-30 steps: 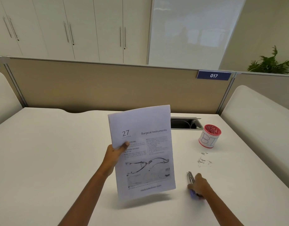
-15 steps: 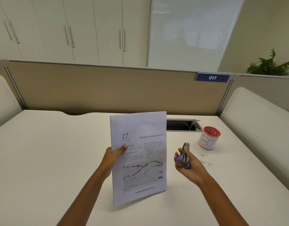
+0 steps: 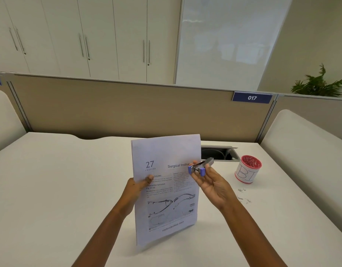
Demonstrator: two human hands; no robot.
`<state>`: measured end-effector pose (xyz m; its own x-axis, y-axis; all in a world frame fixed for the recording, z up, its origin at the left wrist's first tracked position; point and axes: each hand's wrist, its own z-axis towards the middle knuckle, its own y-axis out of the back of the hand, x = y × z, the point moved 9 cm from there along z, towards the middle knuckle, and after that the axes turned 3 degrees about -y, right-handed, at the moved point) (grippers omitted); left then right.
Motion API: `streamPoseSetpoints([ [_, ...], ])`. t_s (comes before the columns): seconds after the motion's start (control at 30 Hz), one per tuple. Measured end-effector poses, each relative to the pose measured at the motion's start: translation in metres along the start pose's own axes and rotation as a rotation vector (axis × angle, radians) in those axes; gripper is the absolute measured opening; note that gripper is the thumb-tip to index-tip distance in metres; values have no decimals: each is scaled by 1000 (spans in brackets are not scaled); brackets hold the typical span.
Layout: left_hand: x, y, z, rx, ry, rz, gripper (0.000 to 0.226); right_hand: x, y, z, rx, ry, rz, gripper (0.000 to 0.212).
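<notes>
A printed sheet of paper (image 3: 166, 189), headed "27" and "Surgical Instruments" with drawings lower down, stands nearly upright above the white desk (image 3: 60, 189). My left hand (image 3: 136, 187) pinches its left edge, thumb on the front. My right hand (image 3: 210, 182) holds a small metal stapler with blue ends (image 3: 200, 167) in its fingers, palm up. The stapler's blue tip overlaps the paper's right edge by the heading.
A red and white cup (image 3: 247, 169) marked with letters stands at the right of the desk. Loose staples (image 3: 243, 195) lie in front of it. An open cable hatch (image 3: 218, 153) sits behind the paper. A beige partition (image 3: 127, 108) closes the far edge.
My right hand picked the stapler up from the desk and brought it left and up to the paper's right edge. The paper stays held in my left hand, now more upright.
</notes>
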<state>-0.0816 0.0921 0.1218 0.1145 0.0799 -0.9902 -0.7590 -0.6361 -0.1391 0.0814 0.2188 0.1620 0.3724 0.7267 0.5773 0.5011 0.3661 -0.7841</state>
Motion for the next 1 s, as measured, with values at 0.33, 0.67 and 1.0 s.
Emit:
streamPoseSetpoints([
  [0.33, -19, -12, -2, 25, -51, 81, 9, 36, -29, 4, 46, 264, -117, 20],
  [0.67, -46, -31, -6, 99, -170, 146, 24, 71, -133, -24, 348, 663, -842, 33],
  [1.0, -52, -33, -5, 159, -167, 242, 29, 63, -142, -24, 375, 638, -1129, 38],
])
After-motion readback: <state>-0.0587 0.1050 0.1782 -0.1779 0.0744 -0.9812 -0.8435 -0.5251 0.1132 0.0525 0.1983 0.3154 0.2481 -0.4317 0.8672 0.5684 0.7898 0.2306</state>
